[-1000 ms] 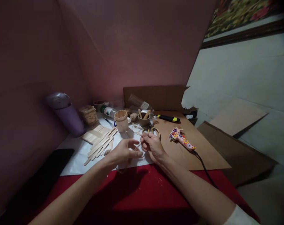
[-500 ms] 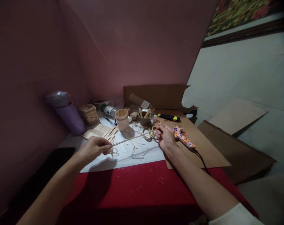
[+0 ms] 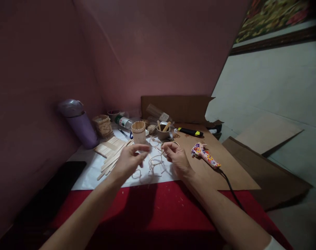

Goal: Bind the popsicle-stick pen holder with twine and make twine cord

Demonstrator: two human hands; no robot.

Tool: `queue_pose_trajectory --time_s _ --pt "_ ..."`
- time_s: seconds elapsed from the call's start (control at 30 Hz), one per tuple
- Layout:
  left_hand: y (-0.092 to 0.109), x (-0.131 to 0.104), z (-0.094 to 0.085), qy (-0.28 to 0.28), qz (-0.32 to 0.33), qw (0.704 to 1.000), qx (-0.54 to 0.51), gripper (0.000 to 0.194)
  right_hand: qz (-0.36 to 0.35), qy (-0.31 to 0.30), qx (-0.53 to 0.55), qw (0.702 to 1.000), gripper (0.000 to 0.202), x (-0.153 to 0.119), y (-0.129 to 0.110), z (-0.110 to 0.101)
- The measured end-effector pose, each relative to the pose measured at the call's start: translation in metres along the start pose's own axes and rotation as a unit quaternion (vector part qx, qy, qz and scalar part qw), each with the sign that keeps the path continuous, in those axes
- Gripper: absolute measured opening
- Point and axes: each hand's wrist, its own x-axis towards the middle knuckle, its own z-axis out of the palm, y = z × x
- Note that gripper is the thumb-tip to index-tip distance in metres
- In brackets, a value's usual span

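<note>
My right hand is pinched on the thin twine, which hangs in loose loops between my hands. My left hand is left of it, thumb and forefinger apart, with nothing visible between them. Just behind my left hand stands a small cup covered in wooden sticks. Flat wooden sticks lie fanned out on the white sheet to the left. Scissors behind my right hand are mostly hidden; part of a handle ring shows.
A patterned glue gun with a black cord lies on cardboard at right. Behind are a grey pot with sticks, a black-yellow cutter, plastic bottles, a carved cup and a purple tumbler.
My left hand has moved right, towards my right hand, and its fingers have parted from the twine. The twine, stretched taut before, now hangs slack. The view has shifted slightly.
</note>
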Motion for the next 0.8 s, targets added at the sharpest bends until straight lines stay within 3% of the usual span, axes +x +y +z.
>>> queue_pose_trajectory --time_s 0.07,0.13,0.2,0.33,0.53,0.8 --pt "-0.002 0.003 0.020 -0.072 0.002 0.993 -0.095 0.037 -0.041 -0.034 -0.018 0.998 0.023 -0.005 0.001 0.005" --pt "-0.009 0.006 0.030 -0.129 0.006 0.980 -0.152 0.042 -0.052 -0.060 -0.008 0.997 0.023 -0.007 0.002 0.008" --pt "-0.017 0.011 0.031 -0.132 0.007 0.975 -0.180 0.041 -0.050 -0.063 0.002 0.997 0.024 -0.007 0.004 0.008" --pt "-0.027 0.017 0.026 -0.185 -0.066 0.961 -0.197 0.029 -0.027 -0.063 0.031 0.997 0.027 -0.005 0.008 0.008" --pt "-0.034 0.017 0.027 -0.150 -0.078 0.971 -0.170 0.028 0.013 -0.022 0.013 1.000 0.027 -0.004 0.011 0.007" --pt "-0.046 0.016 0.023 -0.087 -0.135 0.950 -0.266 0.022 -0.005 -0.001 -0.060 0.998 0.038 0.001 0.014 0.003"
